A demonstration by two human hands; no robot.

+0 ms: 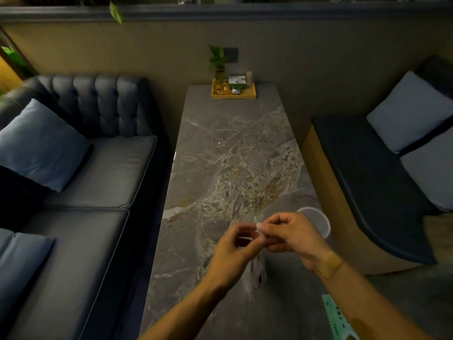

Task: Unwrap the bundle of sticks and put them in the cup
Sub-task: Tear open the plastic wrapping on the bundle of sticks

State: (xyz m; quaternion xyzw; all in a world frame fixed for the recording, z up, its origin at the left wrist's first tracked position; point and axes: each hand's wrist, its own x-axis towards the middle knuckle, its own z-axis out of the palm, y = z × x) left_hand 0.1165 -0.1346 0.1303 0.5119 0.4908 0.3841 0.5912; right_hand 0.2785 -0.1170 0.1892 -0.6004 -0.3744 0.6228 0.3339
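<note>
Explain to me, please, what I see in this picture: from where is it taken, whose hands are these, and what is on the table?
There is no machine here. A person wears a camera on the head, and it looks forward and down, so you see that person's own two arms from above.

The left hand and the right hand meet above a long grey marble table. Together they pinch a small bundle in thin clear plastic wrap, which hangs down between them. The picture is dim and blurred there, so the sticks inside cannot be made out.

Just behind the right hand stands a clear plastic cup with a white rim. At the far end sits a yellow wooden tray with a small green plant in a glass jar. A dark blue leather sofa stands to the left.
</note>
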